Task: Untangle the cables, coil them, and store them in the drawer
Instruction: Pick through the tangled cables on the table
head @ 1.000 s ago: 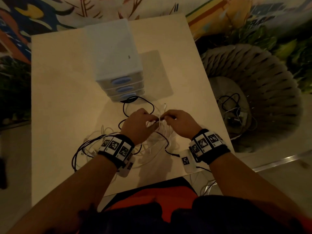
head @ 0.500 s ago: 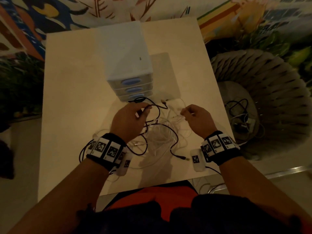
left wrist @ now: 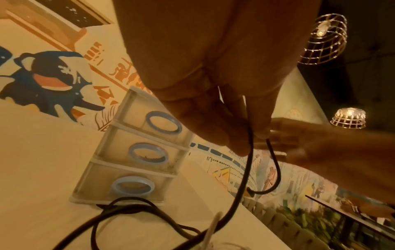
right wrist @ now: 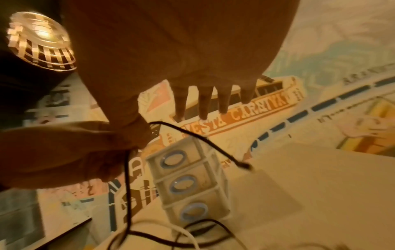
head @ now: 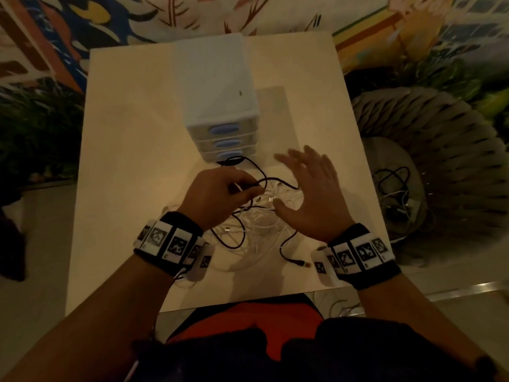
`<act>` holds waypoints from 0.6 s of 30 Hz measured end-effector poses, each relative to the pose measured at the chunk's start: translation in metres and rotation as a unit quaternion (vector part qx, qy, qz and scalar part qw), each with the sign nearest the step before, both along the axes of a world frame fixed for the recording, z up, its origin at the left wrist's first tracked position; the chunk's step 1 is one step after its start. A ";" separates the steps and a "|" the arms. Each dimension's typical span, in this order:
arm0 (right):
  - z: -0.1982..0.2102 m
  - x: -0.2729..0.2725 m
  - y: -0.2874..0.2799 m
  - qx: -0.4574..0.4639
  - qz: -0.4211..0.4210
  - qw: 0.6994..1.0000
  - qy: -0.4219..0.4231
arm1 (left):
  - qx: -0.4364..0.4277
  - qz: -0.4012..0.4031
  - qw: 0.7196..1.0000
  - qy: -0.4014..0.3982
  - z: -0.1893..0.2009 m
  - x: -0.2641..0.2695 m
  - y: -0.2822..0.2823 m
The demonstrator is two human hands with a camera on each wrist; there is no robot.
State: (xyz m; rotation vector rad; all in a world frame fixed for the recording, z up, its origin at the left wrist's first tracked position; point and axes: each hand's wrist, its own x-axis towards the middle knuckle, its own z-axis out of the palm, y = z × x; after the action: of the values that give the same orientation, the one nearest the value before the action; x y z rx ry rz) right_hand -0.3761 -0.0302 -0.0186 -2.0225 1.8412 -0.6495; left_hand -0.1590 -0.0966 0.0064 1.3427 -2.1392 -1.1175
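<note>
A tangle of black and white cables (head: 259,224) lies on the pale table (head: 132,166) in front of a small white drawer unit (head: 217,106) whose three drawers with blue handles are closed. My left hand (head: 220,194) pinches a black cable (left wrist: 249,162) and holds it up above the heap. My right hand (head: 311,188) hovers over the right side of the tangle with fingers spread and nothing in it. A loose plug end of the black cable (right wrist: 245,166) hangs in the air in front of the right hand.
A woven round basket chair (head: 429,161) stands right of the table with more cables (head: 396,188) lying on its seat. A painted wall runs behind the table. One black plug (head: 298,261) lies near the table's front edge.
My right hand let go of the white cable it pinched and spread open, moving forward. The left hand keeps its hold on the black cable, lifted a little.
</note>
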 end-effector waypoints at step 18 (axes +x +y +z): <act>0.003 -0.022 0.026 0.152 0.074 0.982 -0.088 | -0.034 -0.119 0.953 -0.277 -0.056 0.035 0.009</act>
State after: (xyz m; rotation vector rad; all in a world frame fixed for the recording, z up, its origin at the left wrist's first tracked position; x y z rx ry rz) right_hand -0.3979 -0.0039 -0.0159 -1.8175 1.5646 -0.4583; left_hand -0.1244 -0.0872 -0.0496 1.5320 -2.7723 -0.7949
